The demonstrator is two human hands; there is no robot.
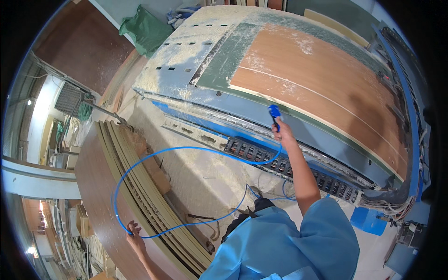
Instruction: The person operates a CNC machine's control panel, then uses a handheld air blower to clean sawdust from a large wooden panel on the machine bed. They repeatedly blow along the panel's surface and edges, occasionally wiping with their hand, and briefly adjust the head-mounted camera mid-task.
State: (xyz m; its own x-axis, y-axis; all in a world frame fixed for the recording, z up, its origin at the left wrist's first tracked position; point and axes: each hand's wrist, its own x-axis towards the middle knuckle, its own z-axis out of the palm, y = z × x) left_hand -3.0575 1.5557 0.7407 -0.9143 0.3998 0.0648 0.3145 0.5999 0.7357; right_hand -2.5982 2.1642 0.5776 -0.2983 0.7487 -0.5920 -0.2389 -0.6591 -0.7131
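My right hand (283, 133) is raised toward the big blue machine table (298, 135) and grips a blue air blow gun (274, 112), its nozzle at the edge of a brown wood panel (326, 79) that lies on the bed. A thin blue hose (186, 149) loops from the gun down to my left. My left hand (134, 235) rests with fingers on the blue hose at the edge of a stack of brown boards (140, 186) standing beside me. Sawdust (186, 51) covers the left part of the machine bed.
A black cable chain (298, 168) runs along the machine's front. Sawdust lies on the floor (205, 172) between the machine and the board stack. A green bag (147, 30) sits at the back left, a blue bin (368, 219) at the lower right.
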